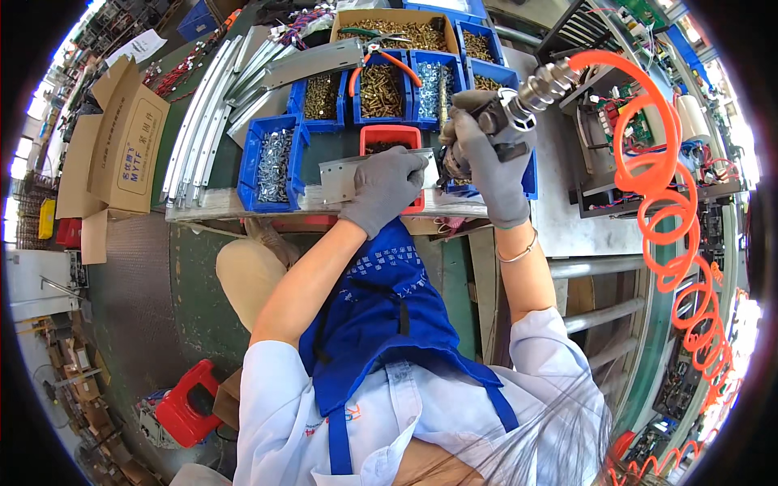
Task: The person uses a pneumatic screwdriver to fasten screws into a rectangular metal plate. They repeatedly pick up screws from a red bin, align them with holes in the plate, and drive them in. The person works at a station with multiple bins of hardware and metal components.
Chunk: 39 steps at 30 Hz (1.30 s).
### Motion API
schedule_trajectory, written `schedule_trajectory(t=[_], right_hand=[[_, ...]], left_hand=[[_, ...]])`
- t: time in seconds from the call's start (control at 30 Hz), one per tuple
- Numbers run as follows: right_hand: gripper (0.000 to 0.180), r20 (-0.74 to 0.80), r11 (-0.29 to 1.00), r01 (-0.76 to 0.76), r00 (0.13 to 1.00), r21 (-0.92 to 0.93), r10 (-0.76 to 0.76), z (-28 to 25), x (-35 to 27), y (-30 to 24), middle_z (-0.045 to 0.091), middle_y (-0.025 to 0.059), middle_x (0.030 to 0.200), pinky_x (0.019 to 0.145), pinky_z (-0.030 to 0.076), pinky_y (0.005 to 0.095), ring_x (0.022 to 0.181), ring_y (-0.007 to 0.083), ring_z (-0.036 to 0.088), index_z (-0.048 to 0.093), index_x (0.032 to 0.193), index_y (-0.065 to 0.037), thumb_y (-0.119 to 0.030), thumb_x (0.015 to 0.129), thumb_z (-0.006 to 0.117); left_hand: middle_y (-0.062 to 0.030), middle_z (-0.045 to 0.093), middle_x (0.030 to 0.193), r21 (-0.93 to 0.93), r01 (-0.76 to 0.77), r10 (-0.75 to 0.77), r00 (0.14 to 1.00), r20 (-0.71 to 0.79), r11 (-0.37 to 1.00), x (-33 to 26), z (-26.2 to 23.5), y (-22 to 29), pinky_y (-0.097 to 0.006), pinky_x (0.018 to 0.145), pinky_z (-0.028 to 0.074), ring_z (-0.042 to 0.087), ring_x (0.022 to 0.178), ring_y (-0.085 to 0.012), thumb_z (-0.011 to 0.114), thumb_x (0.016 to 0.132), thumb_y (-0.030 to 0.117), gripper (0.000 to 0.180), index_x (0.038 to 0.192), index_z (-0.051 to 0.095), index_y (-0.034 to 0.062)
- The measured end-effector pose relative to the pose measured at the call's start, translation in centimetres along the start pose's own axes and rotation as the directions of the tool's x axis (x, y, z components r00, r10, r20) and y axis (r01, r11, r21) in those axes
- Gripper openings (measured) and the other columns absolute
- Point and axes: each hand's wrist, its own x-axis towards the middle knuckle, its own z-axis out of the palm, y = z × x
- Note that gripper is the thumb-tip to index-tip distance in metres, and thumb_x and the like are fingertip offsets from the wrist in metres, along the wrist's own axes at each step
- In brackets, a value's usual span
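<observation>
My left hand (pixel 384 188), in a grey glove, is closed on a flat silver metal bracket (pixel 336 181) held at the table's front edge. Its fingers wrap over the top of the bracket, in front of a small red bin (pixel 390 133). To the right, my right hand (pixel 491 172), gloved too, grips a dark air screwdriver (pixel 504 118). A metal coupling (pixel 548 86) joins the tool to an orange coiled air hose (pixel 658 166). The tool's lower end is close to the bracket's right end; whether they touch is hard to tell.
Blue bins (pixel 272 164) of screws and small parts surround the work spot, with orange-handled pliers (pixel 354 79) lying across some. Long metal strips (pixel 199 121) and an open carton (pixel 130 150) lie left. Electronic equipment (pixel 628 121) stands right, beside the hanging hose.
</observation>
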Motion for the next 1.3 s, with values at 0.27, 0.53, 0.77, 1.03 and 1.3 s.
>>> schedule_trajectory(t=[0.27, 0.53, 0.77, 1.03, 1.3], right_hand=[[0.016, 0.062, 0.991, -0.077, 0.996, 0.110, 0.070, 0.8, 0.2, -1.9, 0.058, -0.0020, 0.075, 0.052, 0.041, 0.0177, 0.061, 0.0027, 0.052, 0.065, 0.096, 0.003, 0.000, 0.080, 0.063], [0.045, -0.042, 0.829, 0.189, 0.980, 0.526, -0.196, 0.0, -2.9, -5.1, 0.061, 0.0145, 0.096, 0.069, 0.057, 0.0392, 0.079, 0.0233, 0.063, 0.052, 0.115, -0.003, -0.029, 0.083, 0.071], [0.045, -0.073, 0.829, 0.174, 0.984, 0.532, -0.160, 0.9, -4.1, -4.5, 0.059, 0.0139, 0.101, 0.068, 0.055, 0.0390, 0.083, 0.0237, 0.061, 0.053, 0.117, -0.005, -0.029, 0.081, 0.067], [0.043, -0.047, 0.812, 0.070, 0.998, 0.580, -0.052, 1.7, -4.4, -4.6, 0.058, 0.0135, 0.102, 0.073, 0.051, 0.0390, 0.083, 0.0225, 0.057, 0.054, 0.117, -0.006, -0.030, 0.082, 0.058], [0.039, -0.084, 0.794, 0.091, 0.995, 0.600, -0.051, 1.1, -3.8, -3.8, 0.057, 0.0124, 0.100, 0.073, 0.050, 0.0389, 0.083, 0.0217, 0.056, 0.053, 0.116, -0.004, -0.029, 0.086, 0.052]], left_hand=[[-0.0085, 0.065, 0.094, -0.153, 0.026, -0.019, 0.999, 0.044, 0.988, 0.1, -1.3, 0.0, -0.032, 0.074, 0.051, 0.063, 0.084, -0.0204, 0.055, 0.080, 0.002, 0.033, 0.110, 0.067, 0.0072], [-0.0179, 0.062, 0.115, -0.934, 0.343, -0.088, 0.932, 0.352, -0.096, -3.3, -4.4, -2.2, -0.023, 0.074, 0.059, 0.065, 0.099, -0.0202, 0.048, 0.096, 0.008, 0.033, 0.126, 0.049, -0.0055], [-0.0098, 0.067, 0.096, -0.949, 0.299, -0.151, 0.938, 0.312, -0.103, -4.9, -5.1, -1.7, -0.018, 0.058, 0.055, 0.066, 0.077, -0.0098, 0.056, 0.094, 0.016, 0.030, 0.118, 0.057, -0.0025], [-0.0060, 0.065, 0.086, -0.948, 0.313, -0.179, 0.931, 0.318, -0.055, -5.4, -5.1, -1.6, -0.014, 0.047, 0.046, 0.060, 0.066, -0.0064, 0.062, 0.092, 0.020, 0.026, 0.109, 0.061, 0.0002], [-0.0050, 0.061, 0.077, -0.863, 0.446, -0.096, 0.873, 0.478, -0.238, -5.9, -4.6, -2.4, -0.014, 0.040, 0.036, 0.052, 0.058, -0.0046, 0.061, 0.092, 0.024, 0.023, 0.100, 0.061, 0.0021]])
